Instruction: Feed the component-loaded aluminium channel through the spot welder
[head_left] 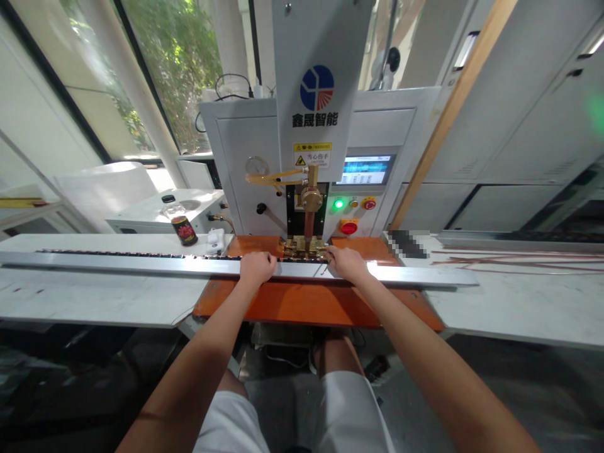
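Observation:
A long silvery metal bar (155,264) lies left to right across the bench, with a dark strip bearing small coppery pieces (136,254) along its back edge. My left hand (258,268) is closed over the bar and strip, just left of the machine's brass clamp fixture (302,246). On the fixture's right side, my right hand (348,263) is closed in a pinch at the bar's back edge; what lies between its fingertips is too small to tell. Above the fixture stands a vertical copper electrode (309,223), its lower end at the brass parts.
The grey machine (250,141) has a lit screen (363,170), a glowing green button (338,204) and red knobs. An orange board (283,303) lies under the bar. A dark-labelled bottle (183,229) stands left; thin coppery rods (519,260) lie right.

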### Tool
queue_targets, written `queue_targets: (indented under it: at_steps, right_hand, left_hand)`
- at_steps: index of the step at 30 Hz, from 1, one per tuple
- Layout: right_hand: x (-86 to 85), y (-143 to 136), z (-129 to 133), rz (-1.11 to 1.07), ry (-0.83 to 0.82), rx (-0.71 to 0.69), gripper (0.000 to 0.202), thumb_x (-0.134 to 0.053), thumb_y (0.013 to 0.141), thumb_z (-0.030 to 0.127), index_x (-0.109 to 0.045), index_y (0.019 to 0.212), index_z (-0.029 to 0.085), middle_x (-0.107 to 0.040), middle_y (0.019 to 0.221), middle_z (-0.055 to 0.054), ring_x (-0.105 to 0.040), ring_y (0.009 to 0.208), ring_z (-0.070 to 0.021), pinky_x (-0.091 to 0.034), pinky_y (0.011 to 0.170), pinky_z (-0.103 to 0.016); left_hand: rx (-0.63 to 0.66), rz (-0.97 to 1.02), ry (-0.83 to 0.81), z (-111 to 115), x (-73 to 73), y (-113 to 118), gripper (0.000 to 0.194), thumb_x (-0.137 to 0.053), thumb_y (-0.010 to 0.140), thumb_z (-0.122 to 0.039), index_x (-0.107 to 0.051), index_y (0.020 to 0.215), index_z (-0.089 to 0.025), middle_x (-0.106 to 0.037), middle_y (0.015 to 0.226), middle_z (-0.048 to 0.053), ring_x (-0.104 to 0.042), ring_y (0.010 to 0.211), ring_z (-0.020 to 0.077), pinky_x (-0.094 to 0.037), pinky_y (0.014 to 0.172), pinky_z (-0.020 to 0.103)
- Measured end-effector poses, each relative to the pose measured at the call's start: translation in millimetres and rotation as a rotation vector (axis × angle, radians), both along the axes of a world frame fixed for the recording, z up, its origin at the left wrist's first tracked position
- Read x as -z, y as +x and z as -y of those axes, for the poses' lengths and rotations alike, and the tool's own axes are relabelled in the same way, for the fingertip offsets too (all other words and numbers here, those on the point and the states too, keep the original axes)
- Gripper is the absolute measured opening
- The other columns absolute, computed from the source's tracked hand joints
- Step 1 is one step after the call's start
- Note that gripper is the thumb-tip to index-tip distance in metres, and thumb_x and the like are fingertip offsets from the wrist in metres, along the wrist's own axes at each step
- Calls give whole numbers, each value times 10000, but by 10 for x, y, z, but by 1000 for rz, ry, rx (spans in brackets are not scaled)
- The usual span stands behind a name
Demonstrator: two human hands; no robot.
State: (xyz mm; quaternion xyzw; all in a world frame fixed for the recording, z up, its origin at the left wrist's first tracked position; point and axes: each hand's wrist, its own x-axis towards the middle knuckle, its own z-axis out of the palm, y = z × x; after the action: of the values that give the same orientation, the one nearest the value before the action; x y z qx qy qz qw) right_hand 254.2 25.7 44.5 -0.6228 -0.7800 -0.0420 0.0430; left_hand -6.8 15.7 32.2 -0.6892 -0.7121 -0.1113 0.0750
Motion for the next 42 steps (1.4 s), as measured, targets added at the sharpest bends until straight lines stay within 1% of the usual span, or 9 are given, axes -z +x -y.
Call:
queue_targets:
  at_steps: [6, 12, 21, 25, 31, 38, 42]
  right_hand:
    - [-9, -16, 33, 15, 3, 22, 514, -213, 996, 453, -579, 1266, 212, -706, 1059, -148, -663, 975, -278, -453, 796, -340]
    - [-1, -17, 39, 21, 8, 30, 528, -196, 997, 459, -576, 1270, 215, -704, 1068, -146, -664, 976, -274, -452, 808, -342]
    - [35, 7, 20, 25, 32, 41, 496, -221, 998, 438, -581, 1247, 204, -713, 1019, -150, -669, 953, -278, -447, 800, -347]
    - [35, 8, 17, 27, 20, 62, 501, -221, 999, 443, -577, 1257, 202, -710, 1039, -154, -664, 973, -273, -440, 815, -343]
    - [39, 25, 21, 29, 53, 51, 496, -214, 1000, 437, -575, 1265, 224, -716, 1009, -135, -672, 947, -273, -444, 788, -336]
    - [46, 43, -1, 19, 41, 46, 488, -226, 999, 434, -573, 1266, 219, -712, 1025, -134, -667, 953, -266, -439, 792, -328]
    - [53, 48, -10, 10, 54, 38, 473, -242, 996, 434, -584, 1248, 226, -717, 995, -130, -673, 935, -272, -446, 769, -328]
  left_hand:
    - [-6, -9, 34, 15, 20, 2, 482, -336, 902, -385, -763, 884, -162, -725, 873, 145, -675, 847, 275, -476, 746, 344]
    - [7, -7, 78, 22, 56, -1, 468, -342, 900, -365, -762, 880, -160, -718, 866, 151, -671, 851, 281, -474, 764, 358]
    - [13, 13, 102, 6, 91, 14, 477, -327, 896, -369, -757, 881, -163, -715, 869, 148, -660, 858, 276, -460, 765, 356]
    - [14, 9, 103, 9, 92, 23, 468, -335, 895, -369, -755, 874, -165, -716, 863, 143, -661, 849, 268, -460, 764, 350]
    - [16, 27, 100, 18, 75, 43, 472, -334, 901, -363, -759, 889, -156, -714, 877, 150, -663, 877, 277, -463, 790, 364]
    - [4, 25, 67, 1, 55, 51, 477, -342, 897, -371, -762, 892, -146, -719, 882, 163, -667, 871, 291, -467, 775, 376]
    - [17, 11, 74, -12, 57, 41, 474, -347, 896, -372, -764, 882, -146, -721, 867, 160, -672, 851, 292, -472, 758, 374]
